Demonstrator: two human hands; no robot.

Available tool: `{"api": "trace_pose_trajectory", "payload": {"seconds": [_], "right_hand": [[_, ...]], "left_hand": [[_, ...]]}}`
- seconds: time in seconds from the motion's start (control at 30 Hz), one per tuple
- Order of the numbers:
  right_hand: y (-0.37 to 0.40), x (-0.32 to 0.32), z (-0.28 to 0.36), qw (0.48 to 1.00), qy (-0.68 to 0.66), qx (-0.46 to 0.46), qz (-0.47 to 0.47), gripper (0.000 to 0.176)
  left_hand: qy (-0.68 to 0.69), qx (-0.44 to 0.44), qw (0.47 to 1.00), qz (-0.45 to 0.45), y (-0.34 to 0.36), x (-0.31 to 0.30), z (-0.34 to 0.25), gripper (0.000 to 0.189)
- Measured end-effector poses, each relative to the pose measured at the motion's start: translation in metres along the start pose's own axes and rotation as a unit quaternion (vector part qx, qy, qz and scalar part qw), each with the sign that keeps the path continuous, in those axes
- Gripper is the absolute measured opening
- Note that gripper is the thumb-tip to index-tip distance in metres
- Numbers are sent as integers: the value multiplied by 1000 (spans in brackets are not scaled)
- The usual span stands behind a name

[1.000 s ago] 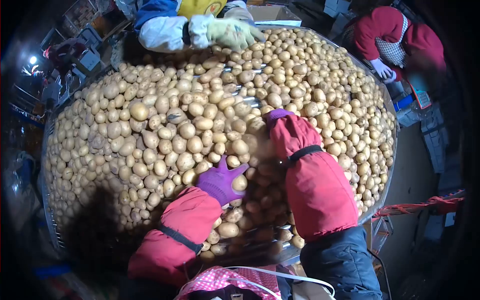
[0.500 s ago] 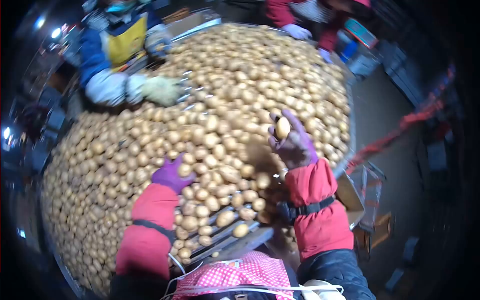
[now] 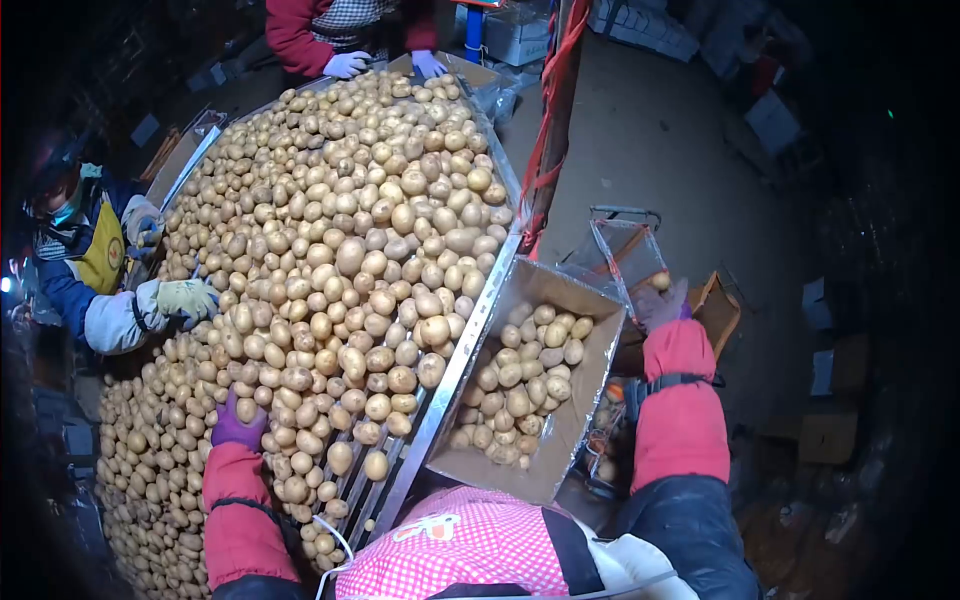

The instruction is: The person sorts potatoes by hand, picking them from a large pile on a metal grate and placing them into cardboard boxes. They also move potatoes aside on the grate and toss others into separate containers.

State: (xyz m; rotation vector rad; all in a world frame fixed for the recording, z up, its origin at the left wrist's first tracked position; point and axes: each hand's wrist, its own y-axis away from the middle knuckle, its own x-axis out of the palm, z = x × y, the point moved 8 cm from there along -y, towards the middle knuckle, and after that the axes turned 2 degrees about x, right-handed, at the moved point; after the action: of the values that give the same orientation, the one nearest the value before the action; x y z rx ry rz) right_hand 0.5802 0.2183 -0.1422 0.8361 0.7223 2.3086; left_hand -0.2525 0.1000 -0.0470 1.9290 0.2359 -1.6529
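Observation:
A large heap of potatoes covers the sorting table. My left hand, in a purple glove, rests at the near part of the heap with its fingers curled round a potato. Stretched out to the right, beyond a cardboard box, is my right hand, also gloved. A potato shows at its fingertips; the palm side is partly hidden. The box stands against the table's metal edge and has many potatoes in it.
A co-worker in a yellow apron works at the left side of the heap. Another person's gloved hands touch its far edge. A post wrapped in red strips rises at the table corner. A wire-framed carrier stands right.
My view has turned right, bringing the box of potatoes into sight. My right hand has moved from over the heap to beyond the box, still with a potato. My left hand stays at the heap.

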Motion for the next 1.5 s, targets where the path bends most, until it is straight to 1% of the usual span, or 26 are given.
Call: {"api": "trace_pose_trajectory", "payload": {"seconds": [0.07, 0.2, 0.3, 0.4, 0.47, 0.5, 0.53, 0.57, 0.6, 0.67, 0.77, 0.8, 0.87, 0.97, 1.03, 1.13, 1.2, 1.23, 1.27, 1.3, 1.33, 1.37, 1.4, 1.43, 1.47, 1.5], "right_hand": [[9, -14, 13, 981, 8, -121, -152, 87], [24, -23, -53, 996, 14, -72, 41, 68], [68, -35, -84, 993, -54, -105, -16, 54], [100, -50, -100, 991, -26, -129, -10, 55], [113, -45, -105, 986, -7, -161, 39, 49], [107, -43, -112, 986, 13, -143, 81, 47], [143, -17, -117, 986, 45, -160, 14, 45], [167, 5, -127, 987, 67, -139, 34, 45], [179, 25, -139, 987, 87, -124, 53, 45], [191, 70, -175, 976, 162, -94, 113, 47], [255, 153, -230, 925, 318, -92, 184, 50], [276, 183, -254, 887, 349, -127, 276, 39], [341, 249, -286, 742, 482, -283, 370, 26], [374, 330, -328, 478, 542, -532, 442, 48], [360, 378, -352, 352, 619, -594, 375, 62], [317, 413, -399, 236, 741, -529, 340, 82], [315, 432, -396, 236, 767, -465, 375, 90], [305, 435, -400, 241, 719, -477, 444, 85], [260, 429, -401, 383, 525, -528, 547, 78], [250, 427, -388, 545, 469, -384, 579, 73], [245, 423, -375, 654, 424, -232, 582, 69], [244, 417, -361, 756, 346, -88, 549, 64], [248, 407, -352, 812, 293, 50, 502, 61], [261, 401, -345, 853, 223, 49, 470, 55], [266, 385, -354, 863, 179, 120, 457, 51], [270, 370, -359, 868, 131, 187, 442, 49]], "left_hand": [[-1, -2, 1000, 2, 0, 1, 2, 91], [4, 3, 1000, 4, 0, 2, 9, 91], [10, 14, 1000, 1, -1, 1, 8, 91], [19, 30, 999, 3, -2, 2, 5, 92], [43, 57, 997, 1, 0, -2, -3, 92], [128, 131, 983, -14, 5, -9, -13, 94], [158, 156, 975, -7, 1, 6, 7, 94], [117, 153, 980, -40, 14, 1, 13, 94], [119, 127, 985, -14, 32, -11, 16, 92], [186, 214, 949, -134, 50, -11, 46, 85], [217, 245, 926, -187, 117, -34, 88, 69], [195, 241, 935, -170, 143, -37, 96, 65], [162, 260, 943, -132, 183, -15, 115, 68], [140, 299, 938, -108, 230, 24, 112, 67], [87, 328, 934, -112, 247, 29, 91, 68], [56, 356, 925, -123, 239, 44, 67, 63], [42, 372, 919, -123, 227, 40, 52, 58], [67, 382, 912, -132, 217, 30, 46, 53], [91, 392, 905, -141, 206, 19, 40, 49], [186, 375, 900, -124, 188, 14, 43, 47], [279, 356, 885, -108, 168, 8, 45, 45], [287, 334, 883, -162, 155, -14, 50, 42], [295, 309, 879, -214, 144, -36, 54, 40], [259, 288, 893, -227, 126, -39, 50, 43], [224, 270, 905, -239, 108, -39, 43, 46], [145, 276, 933, -180, 84, -23, 32, 52]]}}
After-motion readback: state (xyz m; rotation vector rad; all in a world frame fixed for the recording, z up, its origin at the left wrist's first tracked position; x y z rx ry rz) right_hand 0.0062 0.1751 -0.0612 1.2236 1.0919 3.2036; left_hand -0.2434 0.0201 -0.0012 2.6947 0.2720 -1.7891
